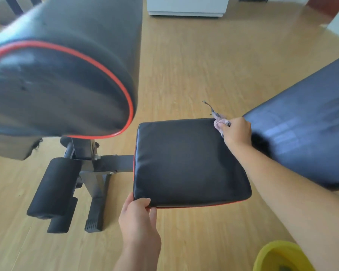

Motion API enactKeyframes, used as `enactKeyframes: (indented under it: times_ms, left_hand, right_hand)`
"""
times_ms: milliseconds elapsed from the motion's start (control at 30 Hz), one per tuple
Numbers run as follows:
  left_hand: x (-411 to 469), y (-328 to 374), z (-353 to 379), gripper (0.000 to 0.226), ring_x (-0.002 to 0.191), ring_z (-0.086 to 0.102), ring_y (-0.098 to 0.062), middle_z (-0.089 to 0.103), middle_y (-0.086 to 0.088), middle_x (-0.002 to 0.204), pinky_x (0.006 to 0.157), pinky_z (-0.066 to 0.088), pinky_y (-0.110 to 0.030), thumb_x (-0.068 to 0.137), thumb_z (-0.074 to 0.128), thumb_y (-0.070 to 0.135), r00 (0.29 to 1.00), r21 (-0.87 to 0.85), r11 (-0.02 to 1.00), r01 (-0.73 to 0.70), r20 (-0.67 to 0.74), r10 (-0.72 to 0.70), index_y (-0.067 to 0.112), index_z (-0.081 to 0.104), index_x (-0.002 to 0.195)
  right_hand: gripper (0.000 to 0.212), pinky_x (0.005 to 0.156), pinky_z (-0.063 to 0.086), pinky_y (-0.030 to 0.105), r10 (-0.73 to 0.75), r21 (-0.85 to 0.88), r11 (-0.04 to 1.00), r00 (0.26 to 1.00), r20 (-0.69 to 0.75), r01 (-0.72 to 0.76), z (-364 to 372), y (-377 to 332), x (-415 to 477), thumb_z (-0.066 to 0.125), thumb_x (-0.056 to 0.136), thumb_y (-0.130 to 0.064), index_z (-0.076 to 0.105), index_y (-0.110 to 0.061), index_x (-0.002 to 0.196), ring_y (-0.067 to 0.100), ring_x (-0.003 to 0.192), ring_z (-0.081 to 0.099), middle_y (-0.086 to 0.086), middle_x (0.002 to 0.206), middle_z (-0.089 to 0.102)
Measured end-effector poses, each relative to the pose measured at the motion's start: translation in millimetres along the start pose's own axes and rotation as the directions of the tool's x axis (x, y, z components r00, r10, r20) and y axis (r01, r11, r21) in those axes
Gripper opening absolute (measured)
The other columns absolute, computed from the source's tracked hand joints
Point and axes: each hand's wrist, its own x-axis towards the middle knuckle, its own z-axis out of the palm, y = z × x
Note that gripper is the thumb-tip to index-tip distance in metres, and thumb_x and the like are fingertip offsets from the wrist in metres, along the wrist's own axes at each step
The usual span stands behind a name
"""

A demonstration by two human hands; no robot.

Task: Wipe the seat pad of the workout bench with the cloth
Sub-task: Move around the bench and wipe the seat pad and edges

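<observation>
Fingers (223, 128) clutch cloth (216, 119) at seat pad (188, 163) corner.

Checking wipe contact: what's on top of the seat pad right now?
On the seat pad: the right hand presses a bunched cloth at its far right corner; the left hand grips the near left corner. The pad surface under the hand and cloth is hidden.

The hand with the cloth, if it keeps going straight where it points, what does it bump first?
Probably nothing on the bench: the right hand points past the black padded seat pad's far corner, so only wooden floor lies ahead, though depth is unclear.
</observation>
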Motion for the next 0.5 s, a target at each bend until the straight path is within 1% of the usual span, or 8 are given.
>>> enactKeyframes:
  times_ms: [67,133,200,267,300,333,400,500]
  left_hand:
    - [-4,1,5,0.051,0.125,0.057,-0.030,0.062,-0.004,0.120,0.112,0.045,-0.047,0.096,0.047,-0.005,1.000,-0.010,1.000,0.008,-0.017,-0.008,0.022,0.057,0.139]
    - [-3,1,7,0.052,0.121,0.058,-0.029,0.062,-0.006,0.127,0.111,0.046,-0.047,0.096,0.047,-0.006,1.000,0.009,1.000,-0.006,-0.005,0.006,0.019,0.055,0.141]
    - [-2,2,7,0.051,0.113,0.060,-0.027,0.063,-0.010,0.129,0.108,0.049,-0.047,0.095,0.047,-0.006,1.000,0.009,1.000,-0.008,0.006,0.008,0.017,0.056,0.139]
    - [-2,3,7,0.054,0.118,0.060,-0.028,0.062,-0.008,0.128,0.108,0.049,-0.045,0.094,0.047,-0.007,0.999,-0.008,1.000,0.022,-0.024,-0.022,0.021,0.056,0.140]
    - [-1,3,6,0.056,0.120,0.060,-0.029,0.062,-0.007,0.128,0.108,0.049,-0.045,0.094,0.047,-0.007,0.999,-0.012,0.999,0.033,-0.034,-0.033,0.022,0.056,0.141]
    - [-2,4,6,0.056,0.118,0.061,-0.029,0.063,-0.008,0.128,0.107,0.050,-0.044,0.093,0.047,-0.007,0.999,-0.010,0.999,0.031,-0.022,-0.031,0.021,0.056,0.140]
    - [-2,4,5,0.052,0.104,0.062,-0.028,0.064,-0.018,0.130,0.102,0.052,-0.044,0.090,0.048,-0.008,0.998,-0.011,1.000,-0.013,0.057,0.014,0.013,0.058,0.136]
    - [-3,6,2,0.045,0.093,0.062,-0.026,0.064,-0.023,0.132,0.094,0.051,-0.046,0.087,0.050,-0.005,0.997,-0.031,0.999,-0.040,0.072,0.042,0.005,0.061,0.129]
  right_hand:
    - [0.032,0.059,0.044,0.031,0.041,0.009,0.999,0.999,-0.015,-0.041,7,-1,25,0.068,0.090,-0.027,0.073,0.001,0.076,0.033,0.083,0.067,0.016,0.074,0.070]
    - [0.034,0.063,0.042,0.030,0.126,0.030,0.992,0.992,-0.005,-0.125,10,3,30,0.072,0.089,-0.032,0.074,0.001,0.082,0.030,0.090,0.064,0.013,0.078,0.069]
    - [0.044,0.061,0.040,0.029,0.163,0.040,0.986,0.987,0.000,-0.163,9,11,16,0.076,0.086,-0.041,0.069,0.002,0.078,0.032,0.091,0.062,0.007,0.068,0.060]
    - [0.050,0.052,0.033,0.030,0.176,0.003,0.984,0.984,0.012,-0.176,1,20,-7,0.076,0.085,-0.045,0.060,0.000,0.071,0.032,0.085,0.056,0.004,0.063,0.051]
    - [0.051,0.052,0.033,0.031,0.184,-0.023,0.983,0.983,0.018,-0.184,-6,26,-18,0.076,0.085,-0.046,0.058,-0.001,0.069,0.031,0.084,0.054,0.005,0.064,0.050]
    - [0.051,0.056,0.035,0.031,0.193,-0.052,0.980,0.981,0.026,-0.192,-15,30,-29,0.077,0.084,-0.047,0.058,-0.001,0.069,0.032,0.085,0.054,0.006,0.066,0.052]
    - [0.051,0.063,0.038,0.032,0.196,-0.092,0.977,0.980,0.034,-0.193,-31,41,-51,0.079,0.082,-0.048,0.063,0.000,0.072,0.036,0.087,0.060,0.009,0.069,0.056]
    - [0.052,0.054,0.045,0.031,0.227,-0.099,0.970,0.973,0.034,-0.223,-48,58,-95,0.079,0.082,-0.048,0.065,-0.001,0.062,0.039,0.081,0.066,0.009,0.058,0.056]
